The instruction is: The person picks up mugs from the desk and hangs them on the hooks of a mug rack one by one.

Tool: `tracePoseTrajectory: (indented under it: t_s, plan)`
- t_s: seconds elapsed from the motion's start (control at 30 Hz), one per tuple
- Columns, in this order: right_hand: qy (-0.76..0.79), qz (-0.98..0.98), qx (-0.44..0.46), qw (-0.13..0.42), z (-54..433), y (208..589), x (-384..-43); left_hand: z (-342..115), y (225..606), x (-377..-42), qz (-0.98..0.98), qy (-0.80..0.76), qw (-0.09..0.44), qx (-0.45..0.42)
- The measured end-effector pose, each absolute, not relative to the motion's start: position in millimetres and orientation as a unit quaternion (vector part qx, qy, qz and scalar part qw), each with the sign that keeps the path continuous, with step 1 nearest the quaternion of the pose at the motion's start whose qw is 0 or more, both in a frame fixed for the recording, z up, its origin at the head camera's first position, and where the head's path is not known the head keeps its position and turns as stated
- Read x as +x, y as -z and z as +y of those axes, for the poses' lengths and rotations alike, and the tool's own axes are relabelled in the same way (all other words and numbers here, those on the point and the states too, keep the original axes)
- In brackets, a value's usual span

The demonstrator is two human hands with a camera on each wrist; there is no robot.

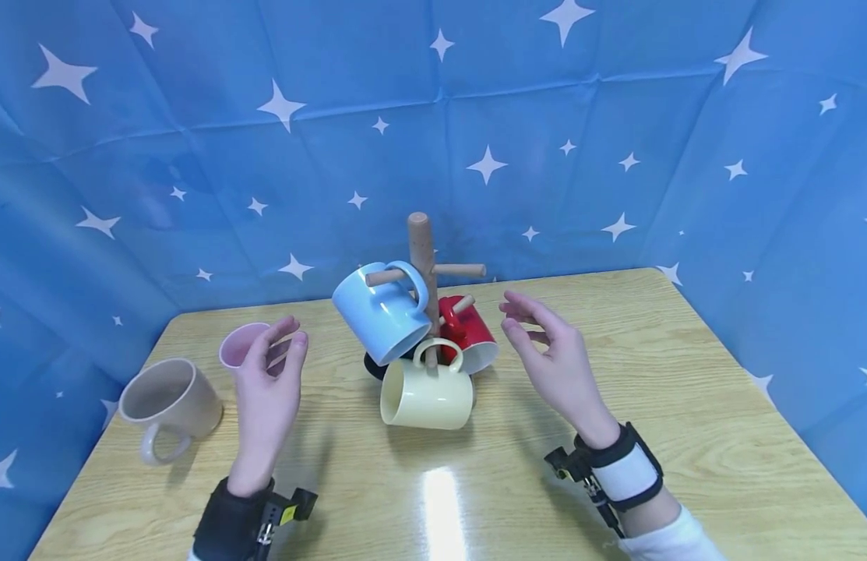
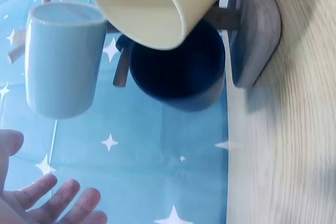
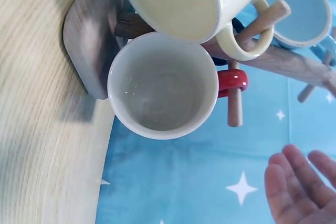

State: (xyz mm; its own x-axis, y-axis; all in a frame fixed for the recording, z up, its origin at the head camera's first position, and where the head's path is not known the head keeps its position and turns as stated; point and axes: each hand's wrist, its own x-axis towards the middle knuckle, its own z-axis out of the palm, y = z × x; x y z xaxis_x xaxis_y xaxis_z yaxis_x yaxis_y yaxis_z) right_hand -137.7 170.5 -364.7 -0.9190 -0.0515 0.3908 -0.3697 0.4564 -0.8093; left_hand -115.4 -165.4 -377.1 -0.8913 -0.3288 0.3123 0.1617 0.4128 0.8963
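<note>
A wooden mug tree [image 1: 421, 241] stands mid-table with several mugs hung by their handles. The light blue mug [image 1: 380, 312] hangs upper left, the cream mug [image 1: 433, 396] low in front, and the red mug [image 1: 475, 335] with its pale inside [image 3: 163, 85] at right. A dark navy mug [image 2: 178, 72] hangs behind, mostly hidden in the head view. My left hand [image 1: 272, 397] hovers left of the tree, fingers loosely bent around nothing. To the right of the red mug, my right hand [image 1: 555, 362] is held in the air, relaxed and holding nothing.
At the table's left stand a greyish-beige mug [image 1: 202, 401] and a pink mug [image 1: 237, 343], partly behind my left hand. A blue curtain [image 1: 349, 93] with white stars rises behind the wooden table [image 1: 720, 436]. The tree's base [image 3: 94, 40] shows in the right wrist view.
</note>
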Motion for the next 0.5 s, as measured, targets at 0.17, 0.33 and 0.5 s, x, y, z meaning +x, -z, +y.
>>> tracePoseTrajectory:
  t_s: [0.17, 0.33, 0.5]
  plan:
    - [-0.499, -0.841, 0.132, 0.161, 168.1, 368.5, -138.1, -173.8, 382.9, -112.4, -0.831, 0.507, 0.217, 0.071]
    - [-0.496, -0.843, 0.131, 0.162, 167.8, 371.7, -138.4, -182.2, 390.6, -110.5, -0.85, 0.477, 0.211, 0.077]
    - [-0.498, -0.84, 0.137, 0.168, 169.5, 373.2, -137.3, -189.4, 397.8, -113.0, -0.863, 0.44, 0.238, 0.074]
